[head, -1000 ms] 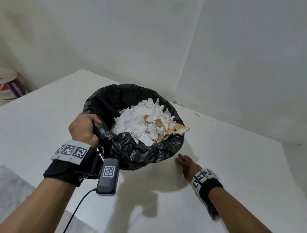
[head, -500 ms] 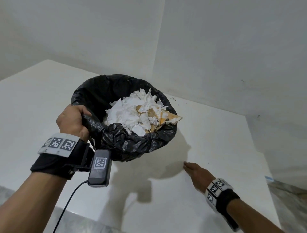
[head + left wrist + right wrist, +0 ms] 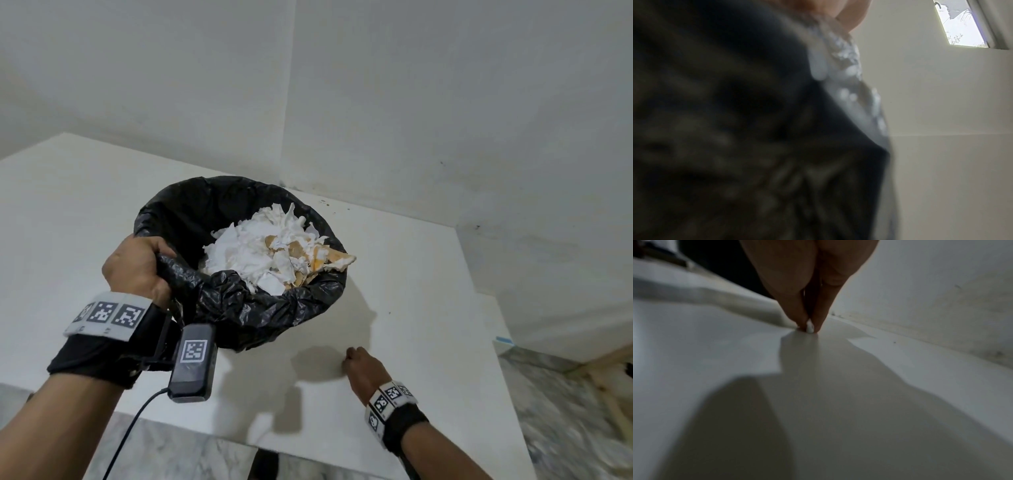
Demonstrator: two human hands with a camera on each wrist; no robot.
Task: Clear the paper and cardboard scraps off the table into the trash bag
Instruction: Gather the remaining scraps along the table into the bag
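Observation:
A black trash bag (image 3: 274, 308) hangs above the white table (image 3: 428, 291), its mouth full of white paper and tan cardboard scraps (image 3: 274, 250). My left hand (image 3: 137, 267) grips the bag's rolled rim at its near left side. The bag (image 3: 735, 129) fills the left wrist view as a dark blur. My right hand (image 3: 356, 359) is down on the table below and right of the bag. In the right wrist view its thumb and finger pinch a tiny white paper scrap (image 3: 809, 326) right at the tabletop.
White walls meet in a corner (image 3: 284, 171) behind the table. The table's near edge (image 3: 308, 445) and right edge drop to a marbled floor (image 3: 565, 428). A cable (image 3: 137, 421) hangs from my left wrist camera.
My right hand has drawn back toward me along the table, from flat with straight fingers to a pinch on a tiny scrap. The bag stays held up in my left hand.

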